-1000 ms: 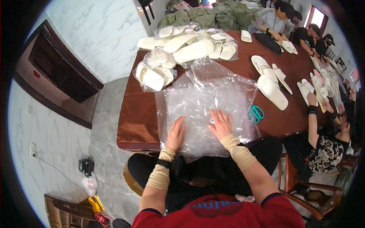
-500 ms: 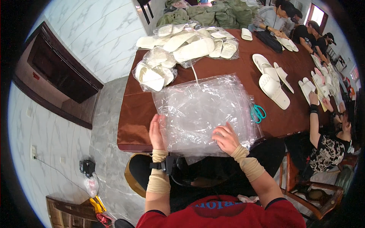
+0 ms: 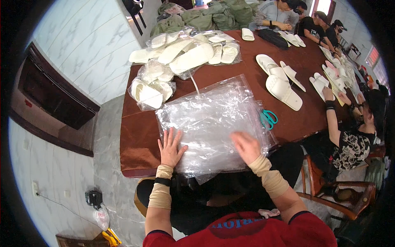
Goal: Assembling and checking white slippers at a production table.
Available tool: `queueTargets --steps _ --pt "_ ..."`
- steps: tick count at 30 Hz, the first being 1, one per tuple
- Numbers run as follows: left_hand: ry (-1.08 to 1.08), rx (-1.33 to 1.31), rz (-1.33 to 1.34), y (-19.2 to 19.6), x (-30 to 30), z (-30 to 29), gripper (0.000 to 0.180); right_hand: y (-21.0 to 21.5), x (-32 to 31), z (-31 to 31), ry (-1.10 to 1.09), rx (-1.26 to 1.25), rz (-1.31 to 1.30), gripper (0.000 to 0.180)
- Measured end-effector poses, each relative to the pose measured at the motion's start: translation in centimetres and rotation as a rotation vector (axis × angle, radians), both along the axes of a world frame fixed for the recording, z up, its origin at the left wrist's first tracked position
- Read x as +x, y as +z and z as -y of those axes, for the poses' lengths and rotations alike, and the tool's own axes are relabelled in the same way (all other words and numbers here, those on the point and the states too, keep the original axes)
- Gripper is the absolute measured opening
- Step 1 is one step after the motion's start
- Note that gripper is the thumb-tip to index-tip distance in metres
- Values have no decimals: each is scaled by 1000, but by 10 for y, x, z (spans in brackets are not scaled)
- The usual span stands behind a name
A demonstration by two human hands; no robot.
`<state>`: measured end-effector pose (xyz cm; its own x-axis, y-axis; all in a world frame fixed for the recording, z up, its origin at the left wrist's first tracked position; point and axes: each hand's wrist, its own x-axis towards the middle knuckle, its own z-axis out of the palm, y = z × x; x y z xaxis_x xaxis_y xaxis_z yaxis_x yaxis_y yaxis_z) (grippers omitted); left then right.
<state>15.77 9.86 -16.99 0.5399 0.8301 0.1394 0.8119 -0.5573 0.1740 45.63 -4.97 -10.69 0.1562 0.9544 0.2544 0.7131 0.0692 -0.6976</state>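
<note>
A stack of clear plastic bags (image 3: 205, 119) lies flat on the near part of the brown-covered table. My left hand (image 3: 170, 149) rests on the stack's left side, palm down with fingers spread, open and holding nothing. Over the right side of the stack is my right hand (image 3: 246, 147); motion smears its fingers, which look bent, and whether they grip a bag cannot be made out. Teal-handled scissors (image 3: 269, 120) lie just right of the bags. Beyond the stack, to the left, is a heap of white slippers (image 3: 191, 59) wrapped in clear plastic.
Loose white slippers (image 3: 284, 92) lie on the brown tablecloth (image 3: 236, 70) to the right. A co-worker's arm (image 3: 332, 119) reaches onto the table at the right, by a wooden chair (image 3: 314, 181). Other people work at the far end. Green sacks (image 3: 224, 17) are piled behind.
My left hand has gone from the bags' left edge to lying flat on top of them. My right hand's fingers have drawn in. The whole view has shifted a little.
</note>
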Motion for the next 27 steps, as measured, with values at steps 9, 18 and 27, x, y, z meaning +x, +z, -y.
queueTargets --steps 9,18,27 --pt "136 -130 355 -7 -25 0 61 -11 55 -11 -475 -180 382 35" --pt "118 -163 434 11 -11 24 64 -29 53 19 -517 -38 350 38" --pt "168 -78 327 -6 -1 50 71 -43 112 -6 -569 -187 272 33"
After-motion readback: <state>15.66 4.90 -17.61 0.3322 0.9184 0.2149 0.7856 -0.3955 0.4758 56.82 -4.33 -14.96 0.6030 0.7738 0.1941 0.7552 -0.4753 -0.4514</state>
